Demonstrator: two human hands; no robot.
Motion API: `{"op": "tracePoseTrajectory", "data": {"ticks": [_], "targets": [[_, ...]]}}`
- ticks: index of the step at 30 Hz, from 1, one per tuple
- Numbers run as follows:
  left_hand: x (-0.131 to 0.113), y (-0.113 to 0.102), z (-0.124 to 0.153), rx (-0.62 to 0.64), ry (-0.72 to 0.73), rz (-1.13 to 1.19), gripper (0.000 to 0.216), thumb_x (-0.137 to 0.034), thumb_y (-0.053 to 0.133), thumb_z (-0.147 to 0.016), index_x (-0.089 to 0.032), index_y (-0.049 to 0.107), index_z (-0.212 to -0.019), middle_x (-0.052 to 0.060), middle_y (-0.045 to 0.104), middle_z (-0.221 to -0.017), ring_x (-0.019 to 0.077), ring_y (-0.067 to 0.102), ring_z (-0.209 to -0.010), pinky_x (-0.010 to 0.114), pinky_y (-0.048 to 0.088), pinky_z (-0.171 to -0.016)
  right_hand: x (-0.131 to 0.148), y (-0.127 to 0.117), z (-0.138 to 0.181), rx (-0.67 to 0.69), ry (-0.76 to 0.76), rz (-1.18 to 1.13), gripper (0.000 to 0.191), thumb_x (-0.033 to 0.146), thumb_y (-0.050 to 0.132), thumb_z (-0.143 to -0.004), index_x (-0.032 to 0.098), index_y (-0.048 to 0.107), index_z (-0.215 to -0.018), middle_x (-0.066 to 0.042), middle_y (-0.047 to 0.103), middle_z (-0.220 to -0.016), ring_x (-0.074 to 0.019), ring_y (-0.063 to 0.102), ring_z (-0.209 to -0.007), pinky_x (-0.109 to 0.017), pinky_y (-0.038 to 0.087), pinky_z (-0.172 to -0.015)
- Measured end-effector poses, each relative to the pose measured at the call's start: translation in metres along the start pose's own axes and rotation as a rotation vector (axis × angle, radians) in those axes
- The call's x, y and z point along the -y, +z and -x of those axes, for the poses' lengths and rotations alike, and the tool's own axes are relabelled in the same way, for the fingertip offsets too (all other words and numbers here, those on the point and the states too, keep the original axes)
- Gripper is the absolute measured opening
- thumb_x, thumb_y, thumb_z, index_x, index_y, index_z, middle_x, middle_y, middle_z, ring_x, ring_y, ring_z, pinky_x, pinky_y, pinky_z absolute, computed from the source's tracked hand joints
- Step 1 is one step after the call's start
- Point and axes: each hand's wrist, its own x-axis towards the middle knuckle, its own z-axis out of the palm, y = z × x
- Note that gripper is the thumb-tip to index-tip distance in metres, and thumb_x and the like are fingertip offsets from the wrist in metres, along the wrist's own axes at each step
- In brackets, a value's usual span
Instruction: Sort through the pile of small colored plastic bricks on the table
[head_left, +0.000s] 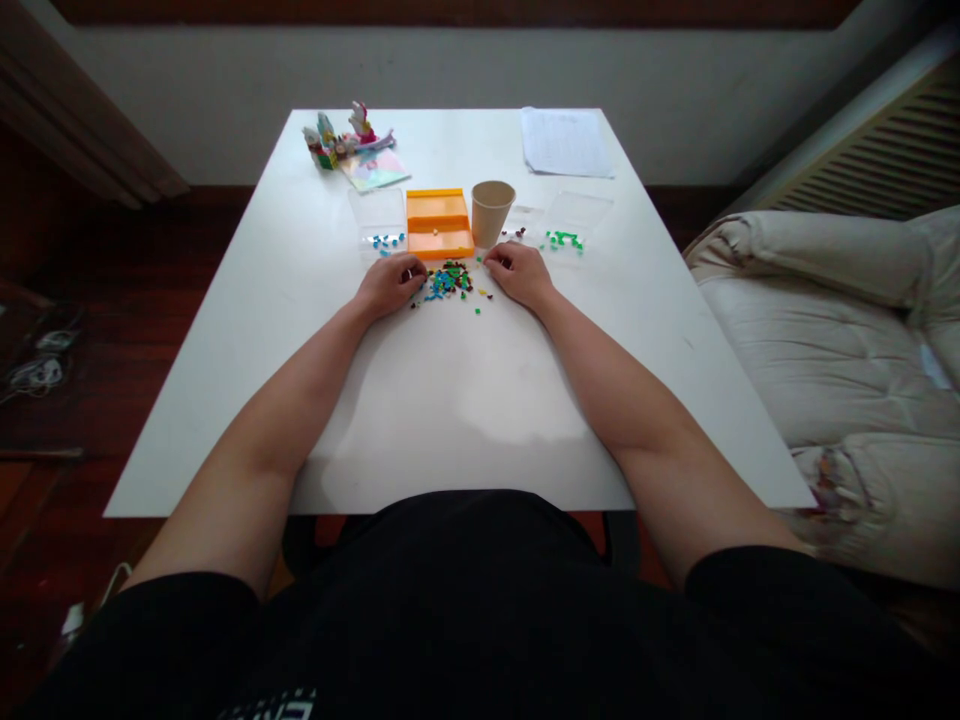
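A mixed pile of tiny plastic bricks [450, 280], green, blue, brown and yellow, lies between my hands. My left hand [390, 284] rests at the pile's left edge, fingers curled in; whatever they hold is hidden. On the other side, my right hand [521, 273] is pinched with its fingertips low over the table, and I cannot make out what is between them. Behind the pile stands an open orange box [435, 222] with a small pale piece in it. A paper cup [493, 212] is upright just right of that box, behind my right hand.
Clear plastic boxes flank the middle: the left one [376, 205] has blue bricks [386, 241], the right one [579, 208] green bricks [564, 239]. Brown pieces [516, 232] lie beside the cup. Toy figures [337, 142], a card [375, 170] and printed paper [566, 142] lie farther back.
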Motion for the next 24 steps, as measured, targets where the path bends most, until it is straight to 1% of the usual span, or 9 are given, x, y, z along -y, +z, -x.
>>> {"op": "tracePoseTrajectory", "data": {"ticks": [10, 15, 24], "targets": [[-0.0002, 0.0, 0.0005, -0.001, 0.015, -0.007, 0.016, -0.028, 0.06, -0.086, -0.019, 0.071, -0.092, 0.005, 0.067, -0.087, 0.0172, 0.054, -0.073, 0.032, 0.045, -0.075, 0.003, -0.001, 0.0004, 0.006, 0.02, 0.01, 0.029, 0.042, 0.061, -0.093, 0.017, 0.075, -0.098, -0.01, 0.071, -0.096, -0.0233, 0.057, -0.085, -0.036, 0.044, -0.081], [0.0027, 0.0018, 0.0002, 0.003, 0.036, -0.011, 0.016, -0.029, 0.058, -0.087, -0.02, 0.071, -0.091, 0.005, 0.068, -0.087, 0.017, 0.055, -0.071, 0.032, 0.045, -0.072, 0.0049, -0.0018, 0.0005, -0.003, 0.018, 0.003, 0.026, 0.038, 0.058, -0.093, 0.018, 0.075, -0.095, -0.009, 0.071, -0.094, -0.0219, 0.058, -0.082, -0.035, 0.045, -0.081], [-0.0022, -0.0007, 0.0004, 0.006, 0.012, -0.007, 0.016, -0.03, 0.059, -0.085, -0.02, 0.071, -0.09, 0.005, 0.07, -0.088, 0.0165, 0.055, -0.07, 0.031, 0.046, -0.071, 0.006, -0.0028, 0.0007, -0.009, 0.02, 0.006, 0.027, 0.038, 0.058, -0.091, 0.019, 0.076, -0.094, -0.008, 0.071, -0.092, -0.021, 0.059, -0.078, -0.034, 0.047, -0.079]]}}
